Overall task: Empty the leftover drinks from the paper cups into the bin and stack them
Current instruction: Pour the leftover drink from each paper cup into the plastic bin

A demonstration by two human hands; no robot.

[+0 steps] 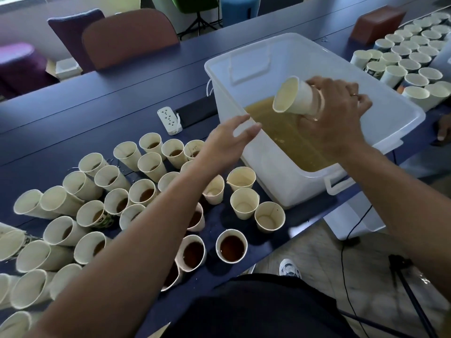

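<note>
My right hand (334, 113) grips a pale paper cup (292, 96) by its base, tipped on its side over the translucent plastic bin (268, 54), its mouth facing left. The bin holds yellowish-brown liquid (280, 132). Fingers straight and holding nothing, my left hand (231, 137) hovers near the bin's left wall, above the cups. Several paper cups (146, 193) stand on the dark table to the left, many with brown drink, such as one near the front edge (231, 248). Three empty cups (245, 202) stand beside the bin.
Rows of empty cups (410, 57) fill the table at the far right. A white power strip (169, 119) and a dark phone (197, 111) lie left of the bin. Chairs (129, 37) stand behind the table. Another person's hand (444, 128) shows at the right edge.
</note>
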